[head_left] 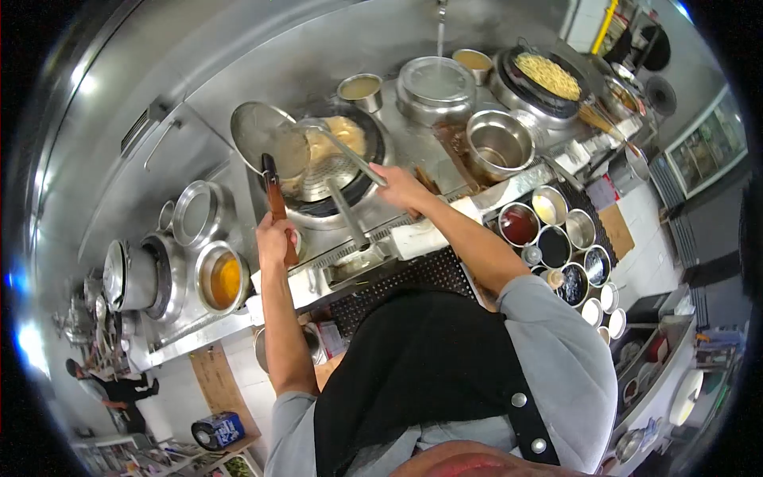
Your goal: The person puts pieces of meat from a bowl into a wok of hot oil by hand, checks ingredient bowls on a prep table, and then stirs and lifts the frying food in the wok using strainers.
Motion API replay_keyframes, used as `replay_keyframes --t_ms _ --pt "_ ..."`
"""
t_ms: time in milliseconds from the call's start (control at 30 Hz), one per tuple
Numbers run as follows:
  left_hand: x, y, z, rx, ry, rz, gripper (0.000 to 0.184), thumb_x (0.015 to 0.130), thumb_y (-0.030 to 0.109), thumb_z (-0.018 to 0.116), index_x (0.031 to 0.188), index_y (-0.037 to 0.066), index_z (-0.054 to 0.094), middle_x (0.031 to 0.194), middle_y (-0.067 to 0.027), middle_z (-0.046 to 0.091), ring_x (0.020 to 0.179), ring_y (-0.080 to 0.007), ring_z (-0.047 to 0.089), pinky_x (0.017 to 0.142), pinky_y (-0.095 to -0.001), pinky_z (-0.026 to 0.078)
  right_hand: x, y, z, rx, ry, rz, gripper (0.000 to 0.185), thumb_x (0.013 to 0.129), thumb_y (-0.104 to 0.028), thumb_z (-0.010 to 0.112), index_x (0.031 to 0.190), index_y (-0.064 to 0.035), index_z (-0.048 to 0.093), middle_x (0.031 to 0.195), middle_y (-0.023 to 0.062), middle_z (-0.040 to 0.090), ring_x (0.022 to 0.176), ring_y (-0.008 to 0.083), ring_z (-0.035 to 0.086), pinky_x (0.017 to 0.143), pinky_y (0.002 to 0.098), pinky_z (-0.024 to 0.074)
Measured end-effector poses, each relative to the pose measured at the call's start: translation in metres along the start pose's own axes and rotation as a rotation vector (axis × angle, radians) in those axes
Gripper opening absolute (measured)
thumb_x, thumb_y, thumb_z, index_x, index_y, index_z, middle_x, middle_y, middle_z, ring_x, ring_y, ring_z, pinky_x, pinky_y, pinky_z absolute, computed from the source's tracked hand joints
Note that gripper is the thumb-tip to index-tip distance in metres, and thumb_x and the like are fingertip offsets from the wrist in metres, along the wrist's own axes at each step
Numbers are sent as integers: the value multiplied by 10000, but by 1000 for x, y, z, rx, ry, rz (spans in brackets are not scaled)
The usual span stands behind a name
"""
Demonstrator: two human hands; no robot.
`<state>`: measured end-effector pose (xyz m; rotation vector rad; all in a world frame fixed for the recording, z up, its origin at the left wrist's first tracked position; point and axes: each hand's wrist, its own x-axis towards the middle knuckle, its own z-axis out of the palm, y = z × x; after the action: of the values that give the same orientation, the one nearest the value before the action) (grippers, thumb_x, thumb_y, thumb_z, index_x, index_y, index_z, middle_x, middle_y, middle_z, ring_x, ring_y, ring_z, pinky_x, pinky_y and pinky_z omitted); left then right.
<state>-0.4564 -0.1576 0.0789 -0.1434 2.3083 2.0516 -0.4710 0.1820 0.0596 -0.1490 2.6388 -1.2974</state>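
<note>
My left hand (274, 238) is closed around the wooden handle (274, 195) of a large round skimmer (270, 139), tilted over the left side of a wok (377, 147). My right hand (401, 191) grips the metal handle of a ladle (350, 151), which reaches across the wok toward the skimmer. Pale, yellowish food (346, 137) shows in the wok behind the ladle. A perforated metal strainer (326, 176) lies at the wok's near side, its thick handle (347, 216) pointing toward me. The ladle's bowl is partly hard to make out.
Right of the wok stand a lidded pot (435, 89), an empty steel pot (499, 145) and another wok with noodles (548, 75). Several sauce containers (554, 246) sit at lower right. A bowl of orange liquid (222, 278) is at left. Another person (119, 393) stands far left.
</note>
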Motion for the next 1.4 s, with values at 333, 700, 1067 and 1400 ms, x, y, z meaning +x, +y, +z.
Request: replay_keyframes --t_ms 333,700,1067,1400 --pt "-84 -27 251 -178 -535 -227 196 903 91 643 1082 17 610 726 -31 608 509 -111 543 459 -269 457 -182 163 -96 760 427 158 481 928 -99 658 1388 -33 535 752 40 614 513 121 546 446 291 426" --pt "-81 -98 432 -327 -834 -332 403 983 206 670 1317 1 573 1016 -103 698 766 -184 681 672 -321 552 -222 147 -139 684 387 129 404 957 -30 584 1356 -2 527 672 7 538 466 96 485 419 253 395" --pt "-73 -26 196 978 327 495 623 777 205 811 1338 36 601 1517 -235 467 1363 -497 447 1051 -567 466 -16 27 -49 217 -36 -246 627 915 -118 686 1502 -75 468 778 59 616 558 143 558 533 326 483" --pt "-44 -99 95 438 -23 -76 893 805 176 726 1563 -21 298 1374 -324 581 1205 -480 607 1055 -489 485 76 -54 66 -346 96 -191 760 852 -239 747 1509 -9 441 1121 301 700 1003 445 698 888 464 564"
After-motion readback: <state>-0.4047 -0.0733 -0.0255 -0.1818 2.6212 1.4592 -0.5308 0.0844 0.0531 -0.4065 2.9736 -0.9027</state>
